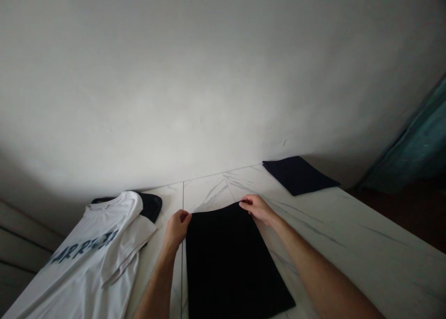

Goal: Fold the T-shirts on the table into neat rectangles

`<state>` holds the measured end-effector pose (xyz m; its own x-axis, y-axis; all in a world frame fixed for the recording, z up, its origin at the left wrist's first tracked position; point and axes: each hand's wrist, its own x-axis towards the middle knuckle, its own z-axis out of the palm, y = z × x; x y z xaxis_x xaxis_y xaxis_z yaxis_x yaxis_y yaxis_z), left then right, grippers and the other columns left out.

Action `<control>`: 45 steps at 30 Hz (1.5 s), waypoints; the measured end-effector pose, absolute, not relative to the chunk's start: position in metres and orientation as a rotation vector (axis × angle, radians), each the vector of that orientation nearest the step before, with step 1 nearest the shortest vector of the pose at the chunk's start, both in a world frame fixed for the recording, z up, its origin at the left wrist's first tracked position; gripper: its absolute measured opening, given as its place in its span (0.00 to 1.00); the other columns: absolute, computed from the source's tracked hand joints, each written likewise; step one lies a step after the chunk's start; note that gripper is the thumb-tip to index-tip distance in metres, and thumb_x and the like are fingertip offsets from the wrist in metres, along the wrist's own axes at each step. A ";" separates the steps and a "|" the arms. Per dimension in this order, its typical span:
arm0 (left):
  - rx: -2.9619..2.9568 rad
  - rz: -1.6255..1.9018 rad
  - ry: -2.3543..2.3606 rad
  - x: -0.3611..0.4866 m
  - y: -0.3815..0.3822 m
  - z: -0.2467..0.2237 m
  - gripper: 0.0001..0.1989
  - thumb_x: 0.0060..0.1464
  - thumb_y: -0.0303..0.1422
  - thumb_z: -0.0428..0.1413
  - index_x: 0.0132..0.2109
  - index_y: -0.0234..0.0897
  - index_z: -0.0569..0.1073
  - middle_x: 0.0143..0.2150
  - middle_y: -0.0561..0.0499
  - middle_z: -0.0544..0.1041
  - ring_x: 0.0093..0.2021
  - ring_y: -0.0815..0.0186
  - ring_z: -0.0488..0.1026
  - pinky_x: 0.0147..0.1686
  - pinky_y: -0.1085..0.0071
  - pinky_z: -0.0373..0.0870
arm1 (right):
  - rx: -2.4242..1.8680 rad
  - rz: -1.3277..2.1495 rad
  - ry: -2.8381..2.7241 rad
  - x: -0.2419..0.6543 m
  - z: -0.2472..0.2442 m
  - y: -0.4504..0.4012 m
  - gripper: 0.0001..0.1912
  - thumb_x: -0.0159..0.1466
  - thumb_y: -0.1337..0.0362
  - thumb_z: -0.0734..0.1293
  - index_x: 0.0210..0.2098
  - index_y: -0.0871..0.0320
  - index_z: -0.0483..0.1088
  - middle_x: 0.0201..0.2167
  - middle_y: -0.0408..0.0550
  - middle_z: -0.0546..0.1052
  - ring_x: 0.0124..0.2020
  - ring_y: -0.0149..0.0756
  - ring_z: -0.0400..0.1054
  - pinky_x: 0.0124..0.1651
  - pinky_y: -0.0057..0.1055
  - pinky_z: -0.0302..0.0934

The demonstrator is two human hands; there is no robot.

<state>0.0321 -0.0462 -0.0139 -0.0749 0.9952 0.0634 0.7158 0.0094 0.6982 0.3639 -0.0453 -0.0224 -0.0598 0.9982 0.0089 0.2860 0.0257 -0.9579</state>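
A flat black rectangular piece of cloth (232, 263) lies over the middle of the table, its near edge running off the bottom of the view. My left hand (178, 226) pinches its far left corner. At the far right corner, my right hand (256, 207) has its thumb and fingers closed on the same cloth. The far edge between my hands sags slightly. To the left, a white T-shirt (94, 249) with dark lettering is spread out, one sleeve towards the cloth.
Partly under the T-shirt is a black object (151, 206) with rounded corners. A dark navy folded cloth (299, 175) lies at the back right, close to the wall (195, 86). The marble-patterned table (348, 230) has its right edge beyond my right arm. A teal curtain-like fabric (411, 142) hangs at far right.
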 end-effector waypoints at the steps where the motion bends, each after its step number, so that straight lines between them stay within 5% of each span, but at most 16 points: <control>1: 1.752 0.818 1.829 0.032 -0.046 -0.015 0.10 0.57 0.37 0.53 0.34 0.37 0.75 0.29 0.52 0.78 0.33 0.64 0.76 0.33 0.72 0.67 | -1.393 1.082 -1.446 0.364 -0.024 -0.045 0.16 0.57 0.52 0.69 0.36 0.58 0.75 0.28 0.45 0.78 0.26 0.34 0.69 0.28 0.30 0.62; 12: 1.725 0.761 1.944 0.036 -0.052 -0.012 0.10 0.58 0.38 0.54 0.42 0.37 0.74 0.28 0.53 0.77 0.32 0.62 0.75 0.34 0.69 0.65 | -1.600 0.755 -1.371 0.358 -0.039 -0.041 0.17 0.52 0.56 0.71 0.39 0.57 0.74 0.30 0.47 0.79 0.32 0.40 0.75 0.36 0.32 0.65; 17: 1.975 0.783 2.152 0.052 -0.064 0.006 0.16 0.63 0.34 0.49 0.54 0.35 0.73 0.49 0.41 0.79 0.50 0.56 0.76 0.48 0.62 0.70 | -1.692 0.500 -1.449 0.353 -0.026 -0.045 0.17 0.57 0.57 0.69 0.43 0.57 0.75 0.36 0.50 0.80 0.34 0.40 0.74 0.41 0.35 0.67; 21: 2.432 0.615 1.892 0.083 -0.077 0.003 0.20 0.66 0.33 0.43 0.60 0.39 0.71 0.64 0.43 0.72 0.66 0.56 0.65 0.63 0.57 0.63 | -1.476 0.336 -1.909 0.335 -0.006 -0.057 0.15 0.67 0.62 0.60 0.46 0.55 0.77 0.44 0.52 0.81 0.46 0.42 0.73 0.53 0.38 0.64; 25: 2.558 0.325 1.834 0.102 -0.088 -0.016 0.25 0.67 0.41 0.44 0.66 0.39 0.66 0.71 0.40 0.63 0.72 0.49 0.55 0.68 0.40 0.50 | -1.412 0.349 -2.349 0.318 -0.008 -0.070 0.22 0.70 0.57 0.59 0.59 0.55 0.72 0.62 0.53 0.73 0.67 0.47 0.59 0.69 0.48 0.47; 28: 2.542 0.292 1.848 0.102 -0.092 -0.025 0.28 0.68 0.44 0.42 0.68 0.39 0.63 0.72 0.39 0.61 0.73 0.48 0.53 0.69 0.40 0.47 | -1.501 0.313 -2.416 0.316 -0.022 -0.076 0.31 0.70 0.51 0.59 0.69 0.57 0.59 0.71 0.54 0.59 0.73 0.50 0.47 0.72 0.52 0.36; 38: 2.500 0.314 1.860 0.100 -0.095 -0.006 0.28 0.68 0.43 0.43 0.70 0.39 0.61 0.73 0.40 0.58 0.73 0.51 0.52 0.69 0.42 0.48 | -1.536 0.328 -2.449 0.318 -0.022 -0.071 0.36 0.71 0.47 0.56 0.72 0.57 0.52 0.72 0.55 0.54 0.74 0.48 0.43 0.73 0.50 0.35; 45: 2.578 0.273 1.726 0.092 -0.178 -0.001 0.30 0.67 0.44 0.45 0.71 0.40 0.57 0.75 0.41 0.53 0.75 0.50 0.47 0.69 0.39 0.46 | -1.482 0.267 -2.445 0.324 -0.007 -0.121 0.38 0.71 0.47 0.56 0.73 0.62 0.48 0.74 0.58 0.46 0.75 0.49 0.36 0.73 0.51 0.34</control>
<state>0.0924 -0.1778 -0.0009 0.3706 0.9196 0.1302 0.9149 -0.3856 0.1195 0.3237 -0.1211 -0.0073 -0.4405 0.8879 0.1329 0.8383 0.4598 -0.2932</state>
